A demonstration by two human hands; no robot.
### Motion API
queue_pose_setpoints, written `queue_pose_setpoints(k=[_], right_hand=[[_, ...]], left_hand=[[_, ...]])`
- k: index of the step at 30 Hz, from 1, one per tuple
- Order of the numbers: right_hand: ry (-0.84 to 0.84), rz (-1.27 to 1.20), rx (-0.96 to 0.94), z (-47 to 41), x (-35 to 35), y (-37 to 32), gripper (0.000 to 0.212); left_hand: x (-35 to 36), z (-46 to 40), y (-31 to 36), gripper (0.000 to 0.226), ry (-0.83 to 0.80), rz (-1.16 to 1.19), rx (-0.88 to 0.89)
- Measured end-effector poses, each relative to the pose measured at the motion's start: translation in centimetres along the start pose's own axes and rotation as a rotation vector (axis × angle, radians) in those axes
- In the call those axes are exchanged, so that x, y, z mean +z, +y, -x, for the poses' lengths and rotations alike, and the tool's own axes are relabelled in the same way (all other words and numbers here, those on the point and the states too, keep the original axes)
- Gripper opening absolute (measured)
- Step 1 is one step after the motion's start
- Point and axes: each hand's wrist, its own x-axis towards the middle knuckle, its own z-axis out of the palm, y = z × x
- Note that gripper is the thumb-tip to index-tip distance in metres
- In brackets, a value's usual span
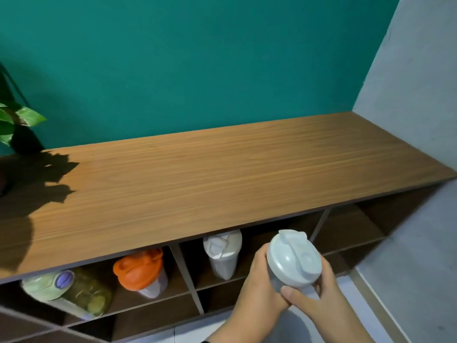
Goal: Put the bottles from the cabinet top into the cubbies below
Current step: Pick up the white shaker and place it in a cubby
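1. Both my hands are clamped on a pale grey-lidded bottle (294, 262), held upright in front of the cabinet, below the level of its wooden top surface (222, 174) and not inside any cubby.
2. My left hand (259, 283) wraps the bottle body from the left. My right hand (319, 295) grips from the right, thumb across the front just under the lid.
3. The bottle's lid faces the camera; a flip cap and a loop show at its far edge.
4. Upper row of cubbies, left to right: a green bottle with a purple button (66, 290) is tilted well over to the left, beside an orange-lidded bottle (141, 273) in what looks like the same compartment. Past the next divider stands a white-lidded bottle (222, 253), upright, just left of my hands.
5. The cubby at the right end (351, 229) shows only bare shelf.
6. The lower row of cubbies is dark; I cannot tell its contents.
7. A leafy plant (14, 120) sits at the far left end of the surface, casting a shadow across the wood.
8. Teal wall (197, 58) behind; grey wall (415, 82) to the right.
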Motion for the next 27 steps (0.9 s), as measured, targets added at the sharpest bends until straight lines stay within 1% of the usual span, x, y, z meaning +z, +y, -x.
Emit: queue_pose_setpoints(k=[2,3,5,7,9,11,13,16,18,20,23,24,25,26,27], right_hand=[[0.038,-0.011,-0.008,-2.0,0.8,0.7,0.092],[0.06,0.014,-0.018,-3.1,1.2,1.1,0.092],[0.067,0.058,-0.033,-5.2,1.8,1.9,0.092],[0.057,0.079,-0.02,-7.0,2.0,2.5,0.083],[0.058,0.112,-0.004,-8.5,2.1,3.2,0.065],[0.081,0.134,-0.001,-9.6,2.0,3.9,0.055],[0.098,0.129,0.017,-10.4,1.9,4.5,0.051],[0.119,0.115,0.046,-11.3,1.8,4.9,0.06],[0.13,0.128,0.059,-11.7,1.7,5.0,0.062],[0.13,0.114,0.039,-12.1,1.6,5.3,0.068],[0.115,0.04,0.005,-11.9,1.7,5.9,0.088],[0.109,0.02,0.01,-11.8,1.7,6.1,0.093],[0.101,0.002,0.011,-11.6,1.7,6.3,0.095],[0.094,-0.011,0.013,-11.6,1.7,6.5,0.095],[0.085,-0.018,0.014,-11.6,1.7,6.6,0.092]], left_hand=[[0.4,-1.3,-1.1,0.071,0.011,0.092,-0.072],[0.5,-2.1,-1.5,0.071,0.021,0.15,-0.138],[0.7,-3.5,-3.3,0.079,0.034,0.163,-0.202],[0.8,-4.8,-4.9,0.069,0.036,0.07,-0.209],[0.9,-5.9,-6.0,0.054,0.046,-0.011,-0.236],[0.9,-6.5,-6.5,0.039,0.053,-0.074,-0.25],[1.1,-7.0,-6.9,0.035,0.045,-0.094,-0.312],[1.7,-7.8,-7.7,0.037,0.031,-0.107,-0.409],[2.0,-8.1,-7.9,0.038,0.051,-0.148,-0.426],[2.1,-8.3,-7.9,0.041,0.089,-0.136,-0.409],[2.1,-8.2,-8.2,0.042,0.123,-0.072,-0.345],[2.2,-8.1,-8.5,0.048,0.124,-0.056,-0.332],[2.2,-8.0,-8.8,0.059,0.13,-0.049,-0.313],[2.2,-7.9,-9.2,0.071,0.145,-0.057,-0.303],[2.2,-7.9,-9.3,0.077,0.154,-0.073,-0.311]])
